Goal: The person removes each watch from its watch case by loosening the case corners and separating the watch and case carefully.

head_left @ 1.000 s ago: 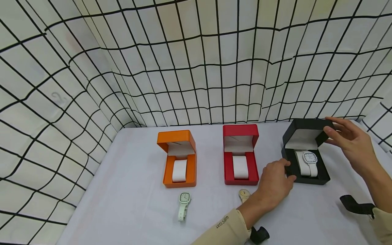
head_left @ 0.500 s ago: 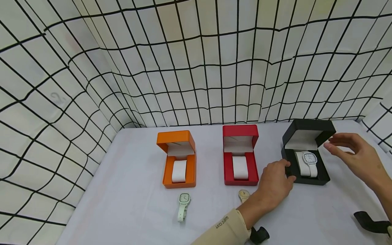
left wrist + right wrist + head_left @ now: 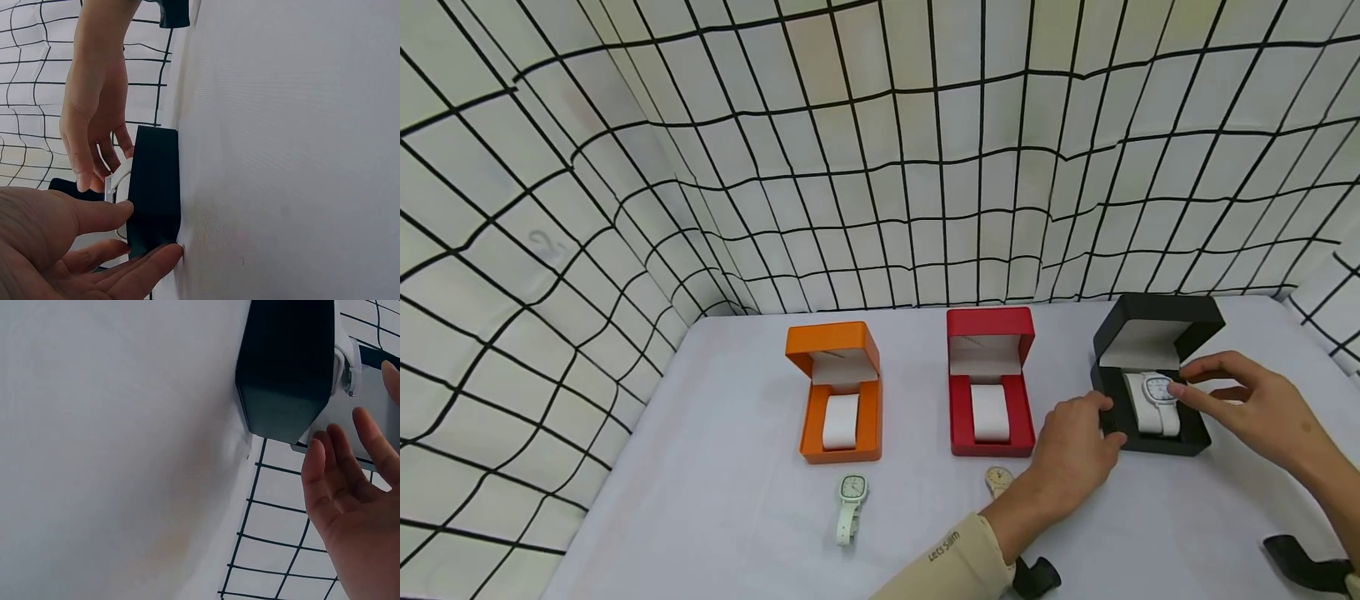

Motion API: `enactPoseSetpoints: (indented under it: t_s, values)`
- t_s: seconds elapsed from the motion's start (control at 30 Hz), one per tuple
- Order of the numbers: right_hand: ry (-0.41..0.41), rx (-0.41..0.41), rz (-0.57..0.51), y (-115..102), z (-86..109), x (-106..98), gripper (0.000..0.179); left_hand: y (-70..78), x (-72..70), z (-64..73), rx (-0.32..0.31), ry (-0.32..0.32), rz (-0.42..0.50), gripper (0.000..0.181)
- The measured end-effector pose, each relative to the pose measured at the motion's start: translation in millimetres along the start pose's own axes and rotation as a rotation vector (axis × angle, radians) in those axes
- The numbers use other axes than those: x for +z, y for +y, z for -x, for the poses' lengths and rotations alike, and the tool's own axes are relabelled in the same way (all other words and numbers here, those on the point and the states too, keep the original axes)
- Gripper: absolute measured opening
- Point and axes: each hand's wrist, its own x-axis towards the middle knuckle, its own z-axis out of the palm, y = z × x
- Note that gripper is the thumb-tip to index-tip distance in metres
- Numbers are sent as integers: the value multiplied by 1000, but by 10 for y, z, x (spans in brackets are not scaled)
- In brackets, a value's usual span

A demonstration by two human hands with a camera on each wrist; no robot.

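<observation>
A black watch box stands with its lid raised at the right of the table. Inside it, a white watch is wrapped round a white cushion. My left hand grips the box's left side, thumb and fingers on its near corner. Over the box's right edge my right hand reaches in, thumb and index finger spread close to the watch face. In the right wrist view the right hand's fingers stand apart from the watch, loosely curved and holding nothing.
An open red watch box and an open orange watch box stand to the left, each with a white cushion. A pale green watch lies before the orange box. A cream watch is partly behind my left forearm. Black netting surrounds the table.
My right hand has let go of the black box's raised lid, drawn back, then come down and left to the white watch. My left hand has stayed on the box.
</observation>
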Motion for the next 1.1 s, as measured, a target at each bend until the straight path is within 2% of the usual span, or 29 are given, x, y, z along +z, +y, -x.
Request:
enactPoseSetpoints:
  t_s: [0.2,0.4,0.5,0.8,1.1]
  values:
    - [-33,-112,-16,19,28,63,53,9,4,-10,4,1,-10,39]
    - [-93,-147,11,25,14,73,67,7,1,-1,6,1,-19,38]
    - [-116,-172,29,21,1,79,68,4,0,0,4,3,-19,38]
    - [-115,-212,33,20,12,84,58,1,-3,-5,-15,-5,-9,38]
    - [-76,-246,41,15,38,78,66,-6,-8,-6,-19,-21,10,39]
